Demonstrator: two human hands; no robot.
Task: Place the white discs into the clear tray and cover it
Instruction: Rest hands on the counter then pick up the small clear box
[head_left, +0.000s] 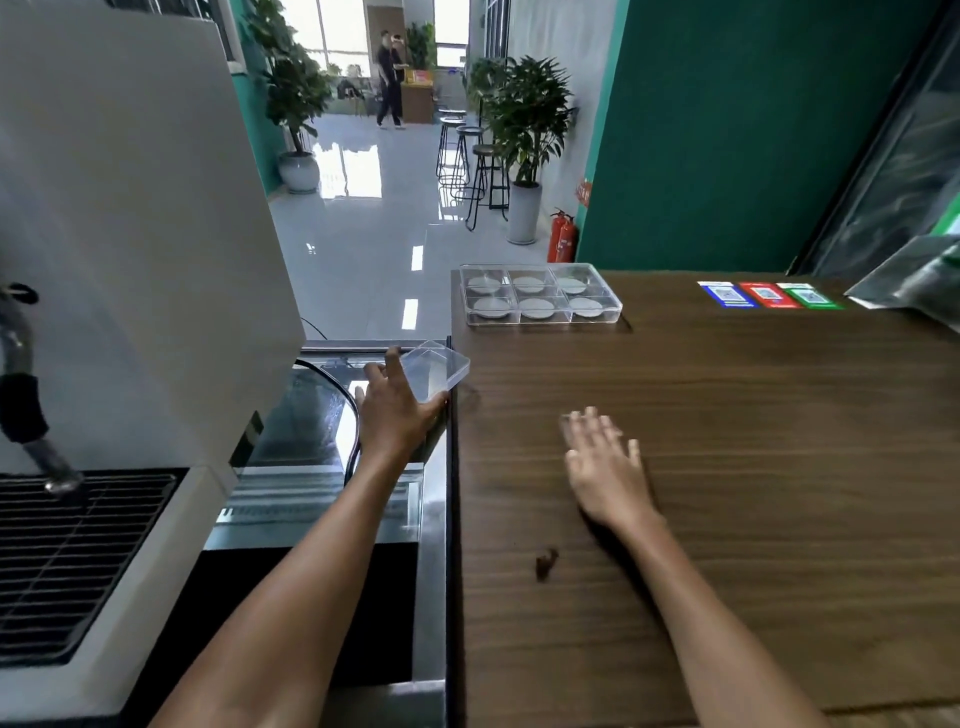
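Six white discs (536, 308) are already sitting in the clear tray (540, 293) at the wooden counter's (727, 441) far left corner; covering is remaining. The left hand (397, 402) is gripping the clear lid (435, 370) nearer than the tray, the right hand (605, 462) is hovering flat, fingers spread, and a tiled hallway is stretching beyond.

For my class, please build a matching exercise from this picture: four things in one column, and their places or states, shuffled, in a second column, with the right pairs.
Things:
1. clear lid
2. clear tray
3. right hand
4. fire extinguisher

Places or states:
A. on the floor by the green wall
B. held by the left hand
C. open, above the wooden counter
D. holds six white discs

Pairs: 1-B, 2-D, 3-C, 4-A
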